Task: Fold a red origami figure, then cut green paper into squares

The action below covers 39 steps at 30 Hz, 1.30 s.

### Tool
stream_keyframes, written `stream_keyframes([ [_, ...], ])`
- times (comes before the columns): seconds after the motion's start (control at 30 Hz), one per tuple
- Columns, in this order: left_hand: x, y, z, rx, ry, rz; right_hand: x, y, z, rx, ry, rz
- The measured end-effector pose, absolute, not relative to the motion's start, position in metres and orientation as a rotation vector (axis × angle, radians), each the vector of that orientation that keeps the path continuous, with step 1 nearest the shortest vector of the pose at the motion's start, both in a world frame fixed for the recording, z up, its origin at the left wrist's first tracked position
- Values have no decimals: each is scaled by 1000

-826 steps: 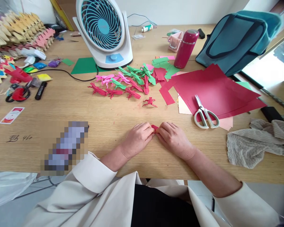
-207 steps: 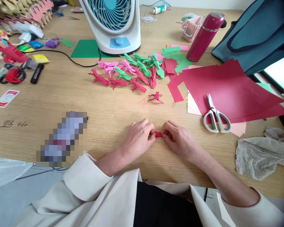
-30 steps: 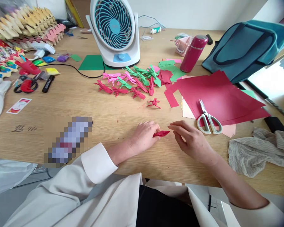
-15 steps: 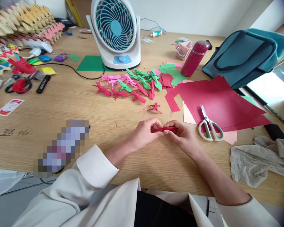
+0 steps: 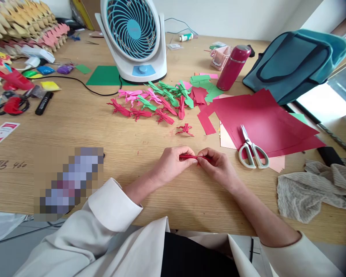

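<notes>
A narrow folded strip of red paper (image 5: 188, 156) is stretched between my two hands, above the front part of the table. My left hand (image 5: 174, 161) pinches its left part, and my right hand (image 5: 217, 163) pinches its right part. The fingertips meet near the middle and hide much of the folds. Just beyond my hands lies a small red folded paper figure (image 5: 185, 130) with thin legs. Farther back sits a cluster of similar figures in red, green (image 5: 146, 102) and pink (image 5: 130, 95).
White-handled scissors (image 5: 252, 150) rest on large red paper sheets (image 5: 265, 115) at the right. A red bottle (image 5: 233, 68), a fan (image 5: 142, 69) and a teal bag (image 5: 288, 65) stand behind. A wrinkled cloth (image 5: 300, 192) is near the right edge; a black marker (image 5: 44, 103) lies left.
The red paper strip now looks thinner and more edge-on between my fingers, which have come closer together. The whole view has shifted slightly, moving table items a little to the left.
</notes>
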State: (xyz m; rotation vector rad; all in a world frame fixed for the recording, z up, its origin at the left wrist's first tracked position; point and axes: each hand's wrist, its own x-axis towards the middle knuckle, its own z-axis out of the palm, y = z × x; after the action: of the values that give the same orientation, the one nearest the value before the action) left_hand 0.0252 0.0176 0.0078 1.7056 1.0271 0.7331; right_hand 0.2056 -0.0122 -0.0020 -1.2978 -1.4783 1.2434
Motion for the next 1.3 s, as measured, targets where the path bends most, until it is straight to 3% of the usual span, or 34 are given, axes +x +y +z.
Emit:
stream_keyframes([
  [0.23,21,23,6,1746,1097,668,210,-12,-2,-1273,-1534,1330],
  [0.8,17,25,3,1676,1031,594,204,-18,5,-1496,-1787,1058],
  [1.3,21,23,7,1976,928,745,200,-18,4,-1461,-1816,984],
])
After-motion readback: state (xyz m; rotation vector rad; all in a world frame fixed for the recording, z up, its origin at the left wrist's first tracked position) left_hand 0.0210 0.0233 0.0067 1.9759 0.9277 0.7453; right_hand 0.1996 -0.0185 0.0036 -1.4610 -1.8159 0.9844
